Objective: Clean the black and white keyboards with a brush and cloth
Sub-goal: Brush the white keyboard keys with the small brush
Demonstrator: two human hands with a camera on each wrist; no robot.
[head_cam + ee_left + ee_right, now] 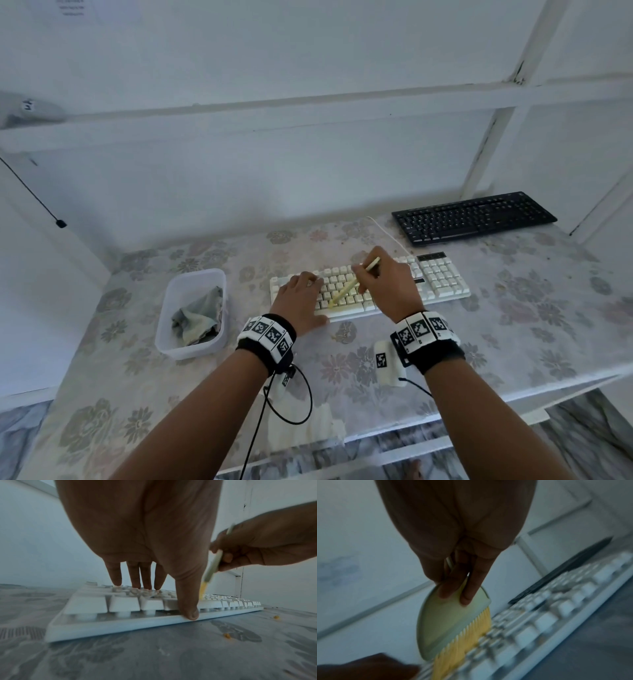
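White keyboard (442,277): a full-size board with tall, cream-white keycaps and a dark strip above its number pad; it lies flat on the flower-patterned table cover (513,308), its cable running away toward the wall. No key legends can be read.
Left hand (301,298): fingers straight and spread, fingertips (116,580) pressing down on keys at the white keyboard's left end, thumb on its near edge.
Right hand (387,284): over the middle of the white keyboard, fingers pinching the brush.
Brush (452,620): pale green, fan-shaped plastic body with yellow bristles, tilted so the bristles touch the keys just right of the left hand.
Black keyboard (474,216): slim and dark, behind the white keyboard and to its right, close to the wall. Its markings are too small to read.
Cloth (200,317): grey and crumpled, inside a clear plastic tub (178,346) well left of the white keyboard.
Crumbs (227,635): small orange bits on the cover just in front of the white keyboard.
Wristbands (423,330): black, with square black-and-white coded markers; no readable words.
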